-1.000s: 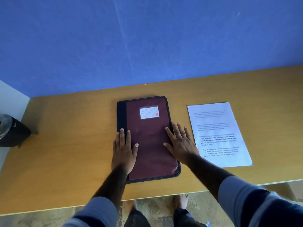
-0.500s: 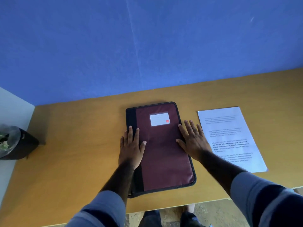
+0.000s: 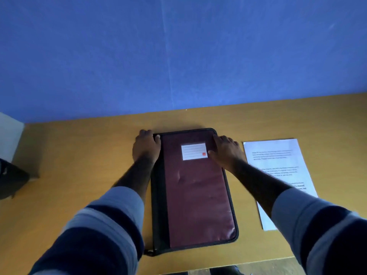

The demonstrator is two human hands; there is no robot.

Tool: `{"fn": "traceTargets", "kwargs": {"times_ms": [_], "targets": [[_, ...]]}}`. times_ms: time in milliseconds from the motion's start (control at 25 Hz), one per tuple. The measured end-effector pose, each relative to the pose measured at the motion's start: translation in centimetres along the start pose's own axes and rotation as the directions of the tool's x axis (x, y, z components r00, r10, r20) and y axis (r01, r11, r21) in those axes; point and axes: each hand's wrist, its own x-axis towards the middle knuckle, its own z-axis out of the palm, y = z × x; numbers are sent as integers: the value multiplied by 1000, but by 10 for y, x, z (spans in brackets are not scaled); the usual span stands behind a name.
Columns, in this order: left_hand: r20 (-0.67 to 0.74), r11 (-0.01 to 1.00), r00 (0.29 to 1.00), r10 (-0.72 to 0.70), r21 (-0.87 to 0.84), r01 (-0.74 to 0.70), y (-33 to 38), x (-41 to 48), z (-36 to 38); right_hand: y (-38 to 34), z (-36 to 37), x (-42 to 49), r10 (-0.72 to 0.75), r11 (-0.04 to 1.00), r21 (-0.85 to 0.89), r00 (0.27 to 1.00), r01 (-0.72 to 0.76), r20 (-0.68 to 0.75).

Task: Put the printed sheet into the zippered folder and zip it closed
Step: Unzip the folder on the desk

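The maroon zippered folder [image 3: 196,195] with black edging lies shut and flat on the wooden table [image 3: 79,175], with a white label [image 3: 193,151] near its far end. My left hand [image 3: 147,145] curls around its far-left corner, thumb on top. At the far-right edge, my right hand [image 3: 226,151] has its thumb on the cover beside the label and its fingers bent over the edge. A zip pull [image 3: 148,253] sticks out at the near-left corner. The printed sheet [image 3: 278,161] lies flat to the right of the folder, and my right forearm hides part of it.
A dark object [image 3: 12,175] stands at the table's left end beside a white surface [image 3: 10,133]. A blue wall [image 3: 178,56] rises behind the table. The table's front edge [image 3: 258,261] runs just below the folder, with floor beyond it.
Both hands have slid from the middle of the folder's cover up to its far corners. My view has dropped closer to the table. The folder and sheet stay in place.
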Motion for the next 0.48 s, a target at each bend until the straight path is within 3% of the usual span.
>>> {"fn": "traceTargets", "kwargs": {"times_ms": [160, 480], "targets": [[110, 973, 970, -219, 98, 208, 19, 43, -12, 5, -9, 24, 12, 998, 56, 1000, -13, 4], [319, 890, 862, -394, 367, 271, 60, 76, -25, 6, -16, 35, 17, 991, 135, 1000, -15, -19]]}}
